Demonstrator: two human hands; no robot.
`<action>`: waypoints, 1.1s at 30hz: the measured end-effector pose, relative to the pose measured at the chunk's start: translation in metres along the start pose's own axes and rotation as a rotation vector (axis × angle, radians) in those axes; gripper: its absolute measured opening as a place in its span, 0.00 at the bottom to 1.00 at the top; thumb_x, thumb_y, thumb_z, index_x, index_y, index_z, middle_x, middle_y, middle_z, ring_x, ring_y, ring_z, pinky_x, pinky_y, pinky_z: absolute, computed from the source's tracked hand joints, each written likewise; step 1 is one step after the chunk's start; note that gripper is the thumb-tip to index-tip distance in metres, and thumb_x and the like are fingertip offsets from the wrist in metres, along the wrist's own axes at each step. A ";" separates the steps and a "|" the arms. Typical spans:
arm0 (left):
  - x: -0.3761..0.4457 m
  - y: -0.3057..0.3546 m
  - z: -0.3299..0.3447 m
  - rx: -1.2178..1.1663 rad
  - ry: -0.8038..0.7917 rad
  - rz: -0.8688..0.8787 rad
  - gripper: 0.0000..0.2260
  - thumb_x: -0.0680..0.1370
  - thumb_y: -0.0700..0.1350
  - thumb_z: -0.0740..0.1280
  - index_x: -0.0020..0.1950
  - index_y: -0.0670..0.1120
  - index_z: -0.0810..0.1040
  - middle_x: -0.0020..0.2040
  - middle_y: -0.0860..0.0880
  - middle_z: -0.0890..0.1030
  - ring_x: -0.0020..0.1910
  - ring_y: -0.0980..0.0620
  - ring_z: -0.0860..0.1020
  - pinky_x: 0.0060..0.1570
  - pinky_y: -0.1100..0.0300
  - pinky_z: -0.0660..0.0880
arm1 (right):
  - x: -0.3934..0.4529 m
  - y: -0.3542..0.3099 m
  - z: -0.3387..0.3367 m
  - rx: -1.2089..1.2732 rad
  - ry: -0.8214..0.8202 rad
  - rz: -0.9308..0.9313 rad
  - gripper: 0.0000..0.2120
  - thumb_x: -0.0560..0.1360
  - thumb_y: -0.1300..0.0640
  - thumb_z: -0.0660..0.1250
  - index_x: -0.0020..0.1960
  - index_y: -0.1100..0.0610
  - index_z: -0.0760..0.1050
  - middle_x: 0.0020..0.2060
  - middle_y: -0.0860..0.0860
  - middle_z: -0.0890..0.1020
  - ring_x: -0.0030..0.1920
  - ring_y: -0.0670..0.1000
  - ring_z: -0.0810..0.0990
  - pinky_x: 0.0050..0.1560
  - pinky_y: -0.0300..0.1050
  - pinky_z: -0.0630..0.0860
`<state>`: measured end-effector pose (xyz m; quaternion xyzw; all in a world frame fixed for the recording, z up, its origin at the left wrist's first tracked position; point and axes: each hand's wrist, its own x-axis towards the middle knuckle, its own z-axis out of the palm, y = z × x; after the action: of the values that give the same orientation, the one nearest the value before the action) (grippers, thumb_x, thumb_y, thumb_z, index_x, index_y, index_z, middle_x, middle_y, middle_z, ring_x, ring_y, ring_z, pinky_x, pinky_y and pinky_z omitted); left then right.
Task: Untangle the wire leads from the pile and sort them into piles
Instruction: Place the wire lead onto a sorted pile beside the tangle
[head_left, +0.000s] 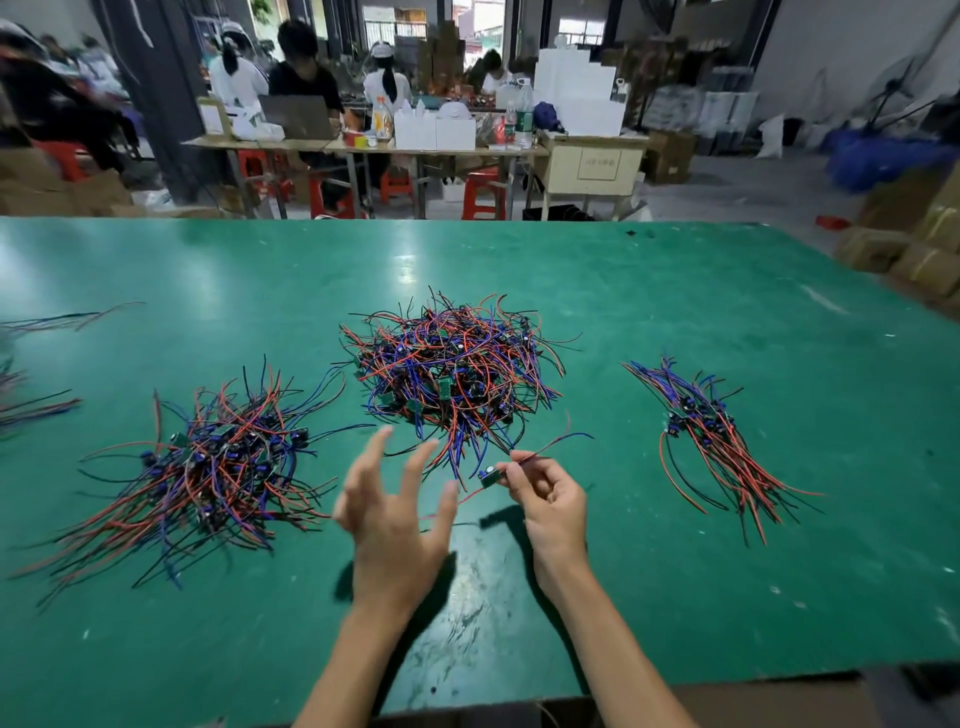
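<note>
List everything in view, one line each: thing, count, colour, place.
tangled pile: one, red, blue and black leads, table centre
left pile: one, same colours, fanned, table left
right pile: one, same colours, smaller and tidier, table right
loose leads: a few, far left edge
table: one, green, scuffed
plastic stools: several, red, under the rear benches
workers: several, seated at the rear benches
single lead: one, small board with red and blue wires, in the right hand
left hand: open, fingers spread, above the table
right hand: pinches the single lead
</note>
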<state>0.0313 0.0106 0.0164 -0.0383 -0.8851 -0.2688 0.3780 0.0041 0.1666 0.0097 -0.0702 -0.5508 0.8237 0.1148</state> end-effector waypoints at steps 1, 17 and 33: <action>-0.001 0.003 0.002 -0.001 -0.089 0.134 0.20 0.78 0.54 0.68 0.69 0.52 0.77 0.71 0.45 0.72 0.71 0.46 0.69 0.67 0.49 0.62 | -0.002 0.001 0.000 -0.033 -0.025 -0.022 0.04 0.76 0.68 0.72 0.49 0.60 0.81 0.40 0.55 0.87 0.42 0.48 0.86 0.46 0.35 0.79; -0.005 -0.001 -0.002 -0.291 -0.272 0.041 0.14 0.78 0.40 0.71 0.63 0.48 0.80 0.54 0.52 0.79 0.48 0.51 0.77 0.53 0.52 0.73 | -0.013 -0.004 -0.004 -0.145 -0.164 -0.005 0.08 0.74 0.53 0.72 0.49 0.56 0.84 0.44 0.54 0.88 0.42 0.48 0.85 0.43 0.33 0.77; 0.004 -0.008 -0.008 -0.372 -0.091 -0.155 0.09 0.76 0.45 0.74 0.56 0.49 0.85 0.48 0.56 0.84 0.41 0.62 0.76 0.43 0.62 0.74 | -0.014 -0.005 -0.004 -0.180 -0.174 0.009 0.06 0.79 0.59 0.70 0.54 0.58 0.84 0.45 0.55 0.88 0.45 0.49 0.86 0.43 0.38 0.80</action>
<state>0.0314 -0.0007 0.0202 -0.0515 -0.8367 -0.4538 0.3024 0.0188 0.1679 0.0124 -0.0108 -0.6302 0.7743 0.0560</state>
